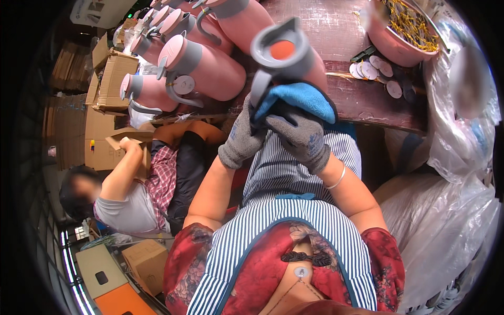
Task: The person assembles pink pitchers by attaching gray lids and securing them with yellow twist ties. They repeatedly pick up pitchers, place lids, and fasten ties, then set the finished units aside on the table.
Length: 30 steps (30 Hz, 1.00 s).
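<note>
A pink vacuum jug (315,71) with a grey spout collar and an orange-red disc inside its top stands upright before me at the table's front edge. My left hand (244,137), in a grey knit glove, is closed at the lower end of the jug's grey handle (259,88); its fingertips are partly hidden. A blue cloth (302,100) with a dark edge lies folded against the jug's near side. My right hand (302,137), gloved alike, is closed on the cloth from below, pressing it toward the jug.
Several pink jugs with grey handles (220,73) crowd the table's left side. Round white tags (370,68) lie right of my jug. Behind them stands a pink basin (396,44) of yellow-and-dark ties. Clear plastic sheeting (446,210) fills the right. A co-worker (131,202) handles cardboard at left.
</note>
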### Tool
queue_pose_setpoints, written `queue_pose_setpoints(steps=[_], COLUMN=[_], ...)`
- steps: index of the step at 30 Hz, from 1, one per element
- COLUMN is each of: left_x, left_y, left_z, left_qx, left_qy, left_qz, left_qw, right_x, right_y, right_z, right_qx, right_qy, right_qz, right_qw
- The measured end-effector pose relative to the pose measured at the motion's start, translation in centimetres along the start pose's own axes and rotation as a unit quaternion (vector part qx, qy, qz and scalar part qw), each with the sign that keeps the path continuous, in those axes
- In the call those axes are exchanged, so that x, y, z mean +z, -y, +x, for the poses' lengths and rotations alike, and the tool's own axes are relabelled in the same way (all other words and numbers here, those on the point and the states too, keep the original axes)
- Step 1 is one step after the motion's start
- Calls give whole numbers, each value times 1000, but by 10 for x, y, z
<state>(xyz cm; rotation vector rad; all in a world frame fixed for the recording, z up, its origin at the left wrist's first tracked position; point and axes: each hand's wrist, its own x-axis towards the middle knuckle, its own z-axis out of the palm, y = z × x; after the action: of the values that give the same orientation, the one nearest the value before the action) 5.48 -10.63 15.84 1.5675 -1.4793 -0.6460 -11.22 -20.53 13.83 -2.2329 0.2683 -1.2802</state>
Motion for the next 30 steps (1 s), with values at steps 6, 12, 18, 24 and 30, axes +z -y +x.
queue_pose_setpoints(steps=[6, 12, 18, 24, 30], left_x=[-7, -35, -39, -17, -14], left_y=[-20, -59, -74, -57, -56], left_z=[1, 17, 120, 119, 120], left_qx=[-111, -48, 219, 120, 123], left_qy=[26, -171, -24, -48, -65], left_qz=[-220, -35, 271, 159, 142], left_qw=[969, 984, 937, 979, 980], right_x=[7, 7, 21, 22, 29], right_y=[-19, -29, -9, 2, -15], right_z=[-34, -52, -51, -6, -30], right_qx=[74, 110, 73, 2, -29], right_qy=[-1, -66, -103, -111, -82], right_qz=[81, 78, 46, -16, -60], right_qw=[994, 989, 991, 994, 994])
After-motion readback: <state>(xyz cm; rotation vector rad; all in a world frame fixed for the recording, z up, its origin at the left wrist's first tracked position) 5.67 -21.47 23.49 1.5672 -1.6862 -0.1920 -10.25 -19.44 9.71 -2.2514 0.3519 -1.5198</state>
